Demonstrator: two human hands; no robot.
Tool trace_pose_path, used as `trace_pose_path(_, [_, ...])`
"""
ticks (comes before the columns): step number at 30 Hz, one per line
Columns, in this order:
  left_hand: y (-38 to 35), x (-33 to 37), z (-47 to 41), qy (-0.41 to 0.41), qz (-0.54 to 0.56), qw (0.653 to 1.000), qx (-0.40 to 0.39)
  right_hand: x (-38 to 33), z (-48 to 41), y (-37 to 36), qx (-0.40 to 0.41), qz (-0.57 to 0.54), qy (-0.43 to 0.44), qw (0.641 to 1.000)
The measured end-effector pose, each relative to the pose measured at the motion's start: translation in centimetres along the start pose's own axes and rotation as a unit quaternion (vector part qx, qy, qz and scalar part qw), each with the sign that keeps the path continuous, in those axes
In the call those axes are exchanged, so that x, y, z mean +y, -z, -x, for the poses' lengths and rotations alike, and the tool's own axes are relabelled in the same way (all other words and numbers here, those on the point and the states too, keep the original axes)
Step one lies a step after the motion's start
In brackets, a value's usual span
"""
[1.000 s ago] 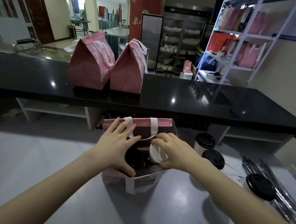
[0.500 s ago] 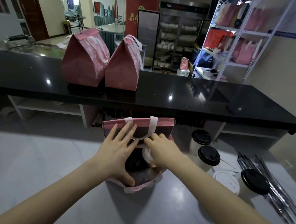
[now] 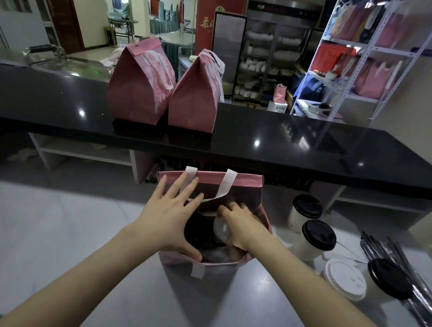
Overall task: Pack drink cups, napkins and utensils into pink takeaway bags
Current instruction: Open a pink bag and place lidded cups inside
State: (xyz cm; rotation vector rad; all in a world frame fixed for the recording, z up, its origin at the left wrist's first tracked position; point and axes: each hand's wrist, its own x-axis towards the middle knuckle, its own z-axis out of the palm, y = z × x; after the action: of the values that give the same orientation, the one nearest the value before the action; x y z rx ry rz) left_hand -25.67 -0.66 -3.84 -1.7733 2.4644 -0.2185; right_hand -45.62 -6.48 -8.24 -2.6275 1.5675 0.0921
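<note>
The pale-lidded cup has been sunk lower into the open pink bag than it was a second ago, and the right hand has been carried down with it, well inside the mouth now. The cup is gripped from above, fingers curled over its lid. The bag's mouth is held wide by the left hand, fingers spread flat toward the far wall, thumb laid on the near rim. The two hands are kept close, side by side. A black-lidded cup is already seated inside, just beside the one going in. So a second drink is judged nearly placed, and a release is what is called for next. Three more cups are left waiting on the worktop to the right, with a loose white lid and wrapped utensils beyond. Napkins cannot be made out. Two closed bags are parked on the black counter.
</note>
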Motion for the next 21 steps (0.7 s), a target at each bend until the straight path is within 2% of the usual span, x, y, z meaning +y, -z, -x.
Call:
trace_pose_path(9, [-0.5,-2.1,-1.6,0.015,0.034,0.999,-0.02,-0.7,-2.2,-0.4,-0.031,0.004,0.001,1.0])
trace_pose_path(16, [-1.1,-3.7,-4.2,-0.004,0.069,0.997,-0.03,-1.7,-4.7,-0.9,-0.058,0.007,-0.001,0.998])
trace_pose_path(21, [-1.4,-5.3,-6.1,-0.002,0.127,0.991,-0.041,-0.8,-6.3,0.1,-0.081,0.017,-0.001,0.997])
